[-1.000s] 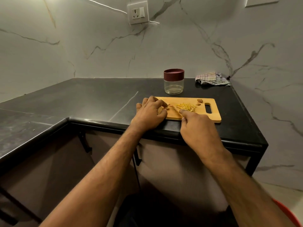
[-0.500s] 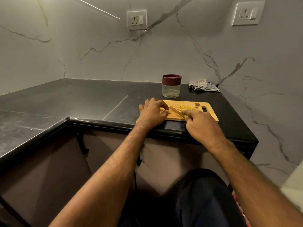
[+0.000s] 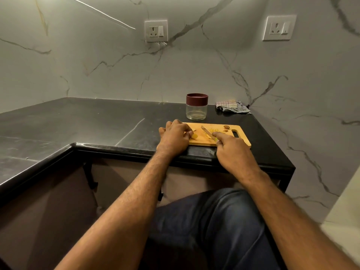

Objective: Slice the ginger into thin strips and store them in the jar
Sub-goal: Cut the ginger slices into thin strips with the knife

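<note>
Left hand (image 3: 174, 135) curled, pinching a small yellow ginger piece (image 3: 194, 136) on the pale wooden cutting board (image 3: 200, 141), right hand (image 3: 231, 148) gripping a green-handled steel knife (image 3: 206, 132), forefinger along its spine, yellow ginger strips (image 3: 214, 131) beside the blade, maroon-lidded clear glass jar (image 3: 197, 106) closed behind the board on the black stone counter (image 3: 97, 121).

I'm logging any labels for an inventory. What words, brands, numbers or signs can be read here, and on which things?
None can be read.
Jar and its dark red lid: no label shows.
Cutting board: plain wood, no mark.
Knife: nothing readable on the blade.
Two wall sockets: any marking is too small to read.
Cloth: a checked pattern only.
</note>
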